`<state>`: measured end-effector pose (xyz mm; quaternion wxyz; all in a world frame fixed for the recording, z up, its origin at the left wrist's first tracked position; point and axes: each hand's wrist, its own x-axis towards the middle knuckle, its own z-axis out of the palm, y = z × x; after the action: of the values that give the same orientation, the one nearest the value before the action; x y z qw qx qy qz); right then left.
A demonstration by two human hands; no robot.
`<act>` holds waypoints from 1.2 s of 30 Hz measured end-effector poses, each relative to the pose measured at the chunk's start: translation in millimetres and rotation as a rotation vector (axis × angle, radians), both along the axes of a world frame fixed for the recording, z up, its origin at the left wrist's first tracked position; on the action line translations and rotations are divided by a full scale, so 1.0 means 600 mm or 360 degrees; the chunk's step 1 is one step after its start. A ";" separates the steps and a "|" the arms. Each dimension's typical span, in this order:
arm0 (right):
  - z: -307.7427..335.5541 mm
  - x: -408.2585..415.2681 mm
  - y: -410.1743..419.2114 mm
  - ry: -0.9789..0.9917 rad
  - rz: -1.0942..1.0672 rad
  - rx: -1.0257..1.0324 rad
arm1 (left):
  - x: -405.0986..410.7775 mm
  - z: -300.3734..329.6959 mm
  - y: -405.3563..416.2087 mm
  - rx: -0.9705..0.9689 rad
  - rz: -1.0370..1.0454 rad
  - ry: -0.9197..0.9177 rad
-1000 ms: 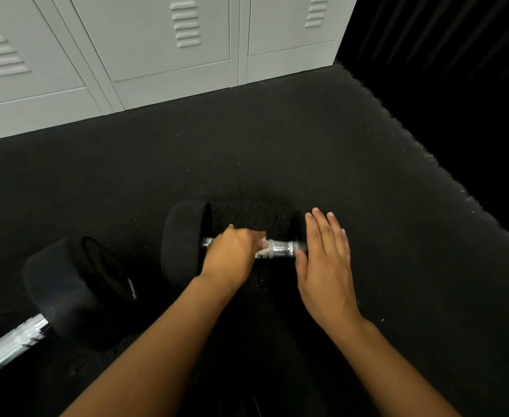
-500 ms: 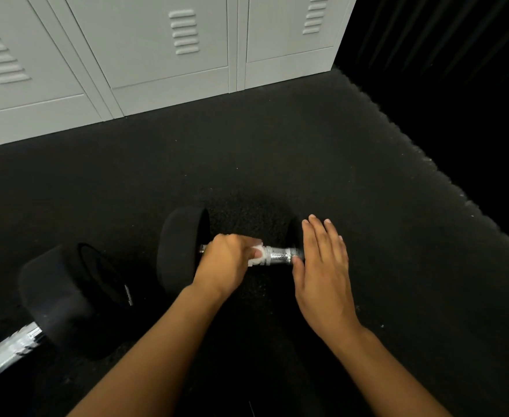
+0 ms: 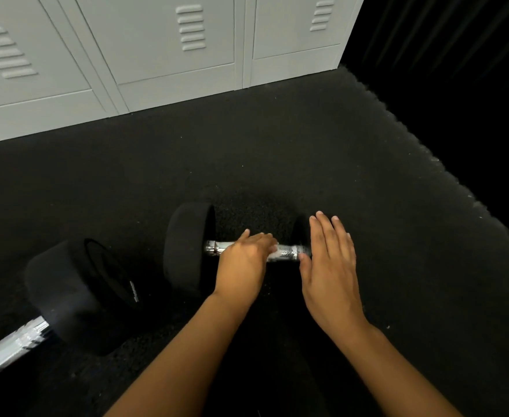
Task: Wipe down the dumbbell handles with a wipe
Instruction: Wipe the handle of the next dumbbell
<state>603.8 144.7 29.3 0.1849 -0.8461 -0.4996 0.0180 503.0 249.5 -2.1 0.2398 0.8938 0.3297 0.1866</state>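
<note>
A black dumbbell (image 3: 187,248) lies on the dark floor in front of me, its chrome handle (image 3: 291,251) running left to right. My left hand (image 3: 242,263) is closed over the middle of the handle, pressing a white wipe (image 3: 273,256) of which only a sliver shows at the fingertips. My right hand (image 3: 330,272) rests flat with fingers apart on the dumbbell's right head, which it mostly hides. A second dumbbell (image 3: 75,296) lies at the lower left, its chrome handle (image 3: 9,349) reaching the frame edge.
Pale grey lockers (image 3: 157,55) stand along the back. The black rubber floor mat (image 3: 277,161) ends in a rough edge on the right, with darkness beyond.
My left hand has slid to the right along the handle, uncovering the chrome near the left head. My right hand has stayed on the right head.
</note>
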 end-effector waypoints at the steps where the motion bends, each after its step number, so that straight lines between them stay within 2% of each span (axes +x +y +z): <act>1: 0.002 0.000 0.000 0.0016 -0.0002 -0.0011 | 0.005 0.006 0.003 -0.0044 0.0006 0.0020; 6: 0.004 -0.002 -0.005 0.0004 0.0008 -0.0015 | -0.019 -0.017 0.003 0.0106 -0.0181 0.0067; 12: 0.006 0.002 -0.002 0.0034 0.0019 -0.0019 | 0.009 0.011 0.033 -0.0183 -0.0314 0.0421; 14: 0.008 0.004 -0.002 0.0025 0.0035 -0.0030 | 0.001 0.001 0.039 -0.0218 -0.0246 0.0390; 16: 0.008 0.003 -0.004 0.0025 0.0050 -0.0039 | -0.014 -0.004 0.030 -0.0235 -0.0065 0.0160; 18: 0.004 0.001 -0.007 0.0010 0.0040 -0.0033 | -0.016 0.000 0.013 -0.0134 -0.0015 0.0004; 21: 0.000 -0.002 -0.007 -0.0024 0.0024 -0.0044 | -0.003 0.000 0.001 0.0076 -0.0153 -0.0030; 24: 0.005 0.001 -0.005 0.0017 0.0041 -0.0065 | -0.009 0.007 0.016 0.0162 -0.0165 0.0070; 28: 0.008 0.002 -0.004 0.0017 0.0053 -0.0061 | -0.029 0.012 0.016 0.0330 0.0002 0.0155; 30: 0.005 0.000 -0.005 -0.0003 0.0036 -0.0071 | -0.021 0.018 0.009 0.0252 0.0005 0.0192; 34: 0.006 0.001 -0.005 -0.0002 0.0047 -0.0074 | 0.013 0.028 0.013 -0.0113 -0.0057 0.0428; 36: 0.011 0.003 -0.003 0.0020 0.0067 -0.0079 | 0.012 0.036 0.025 -0.0157 0.0014 0.0548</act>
<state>605.6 143.1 35.7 0.1668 -0.8395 -0.5156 0.0397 510.4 264.8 19.4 0.2226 0.8983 0.3785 0.0156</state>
